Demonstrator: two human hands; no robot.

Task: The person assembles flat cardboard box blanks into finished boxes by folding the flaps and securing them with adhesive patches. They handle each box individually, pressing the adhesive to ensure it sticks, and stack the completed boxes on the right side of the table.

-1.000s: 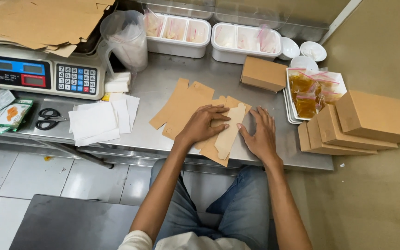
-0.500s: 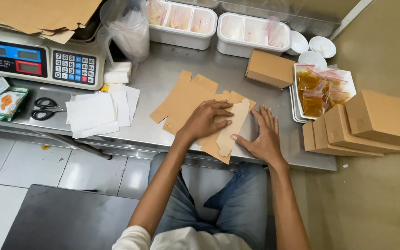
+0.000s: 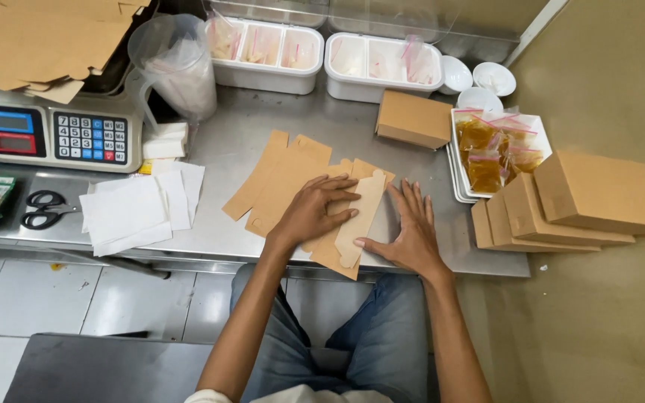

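Observation:
A flat brown cardboard box blank (image 3: 281,183) lies on the steel counter (image 3: 240,142), with one flap (image 3: 360,216) folded up and over near the front edge. My left hand (image 3: 315,209) presses flat on the blank, fingers spread, touching the folded flap. My right hand (image 3: 408,231) rests palm down on the counter just right of the flap, its thumb against the flap's lower edge. Neither hand grips anything.
A weighing scale (image 3: 46,134) and scissors (image 3: 42,209) sit at left, white paper sheets (image 3: 136,209) beside them. Folded brown boxes (image 3: 584,201) are stacked at right, one box (image 3: 412,119) behind. A tray of orange sachets (image 3: 494,153) and white tubs (image 3: 322,56) line the back.
The flap has been folded further over the blank. My left hand stays pressed on it; my right hand has shifted slightly right with fingers spread on the counter.

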